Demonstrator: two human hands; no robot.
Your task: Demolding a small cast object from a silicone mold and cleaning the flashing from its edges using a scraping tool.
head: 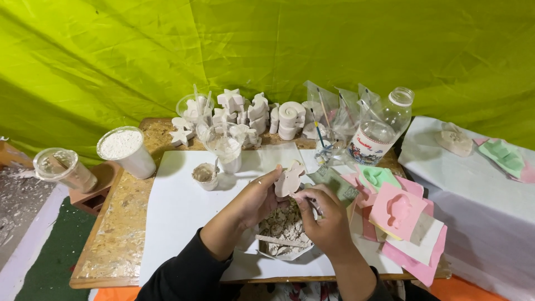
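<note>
a lime-green tarp [267, 50] fills the whole back of the view as a wall, creased and sagging in long folds, with even, soft light on it. in front stands a low chipboard table [120, 234], its bare left edge glossy, most of its top under a white sheet [178, 206]. at the right edge of the view, beside the table's right side, a second surface is draped in a white cloth [473, 184]. left of the table the floor shows a green mat [56, 256] and a pale strip [28, 251].
</note>
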